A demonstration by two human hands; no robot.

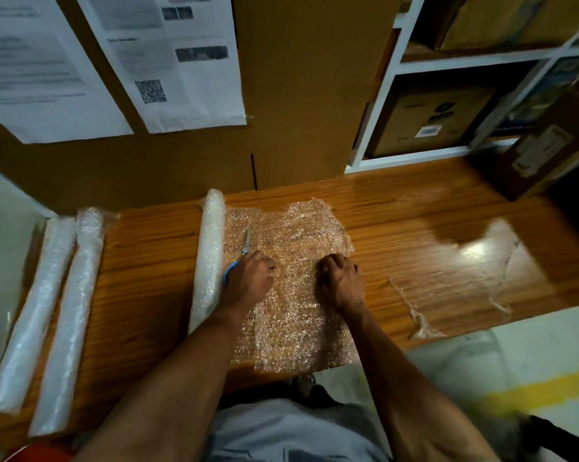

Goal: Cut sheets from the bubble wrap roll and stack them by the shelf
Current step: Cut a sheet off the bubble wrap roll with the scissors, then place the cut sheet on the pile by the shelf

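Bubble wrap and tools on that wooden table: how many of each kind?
Bubble wrap rolls: 3 — working roll, two spare rolls
Unrolled sheet: 1
Clear plastic film: 1
Scissors: 1
Total: 6

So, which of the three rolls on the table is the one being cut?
On the wooden table, find the left hand holding blue-handled scissors. The bubble wrap roll lies just left of them. Only this roll has a sheet unrolled from it.
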